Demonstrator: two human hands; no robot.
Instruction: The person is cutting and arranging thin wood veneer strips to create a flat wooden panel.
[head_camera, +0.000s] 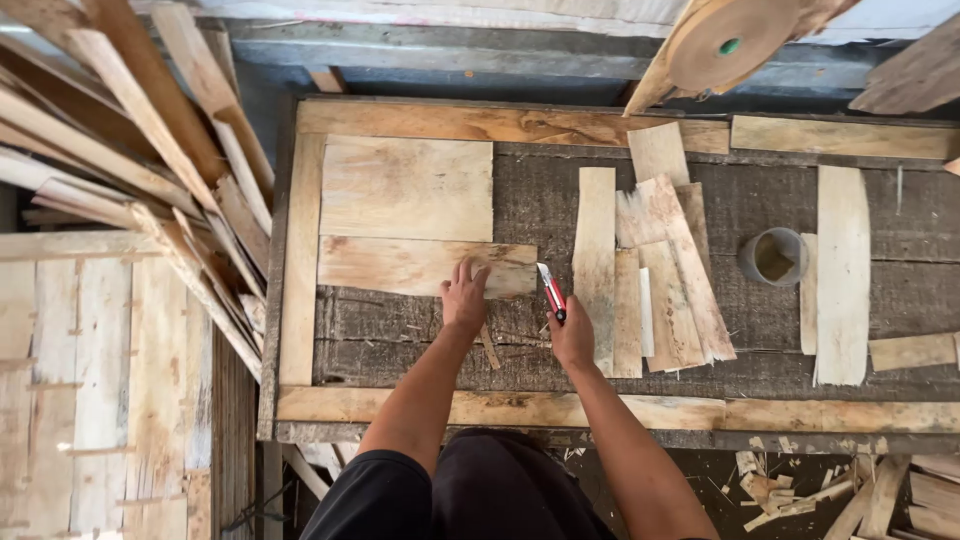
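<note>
The left hand (464, 298) is laid flat, fingers spread, on the lower right corner of a thin veneer sheet (425, 266), and the sheet is pressed down onto the workbench (420, 330). No grip is closed around anything; the palm and fingertips simply bear on the wood. The right hand (573, 338) is closed around a red utility knife (551, 291), held just to the right of the sheet's right-hand end.

Taken from the veneer sheet as landmark: the sheet's long axis is run left to right across the bench, parallel to the bench's near edge. The knife is held just off the sheet's right end, with its long axis nearly square to that of the sheet, slightly tilted; its blade end is pointed away from the person and a little leftward, toward the sheet's right corner. The right hand is the nearer to that short edge, while the left hand is already on the sheet itself.

Directly beyond the sheet a larger pale board (407, 188) is laid, edge to edge with it. Well to the right of the sheet, past the knife, a cluster of narrow veneer strips (655, 270) is spread, lying mostly front to back. Further right a small grey cup (773, 256) is stood. To the left of the sheet, off the bench, a heap of long offcuts (130, 150) is stacked.
</note>
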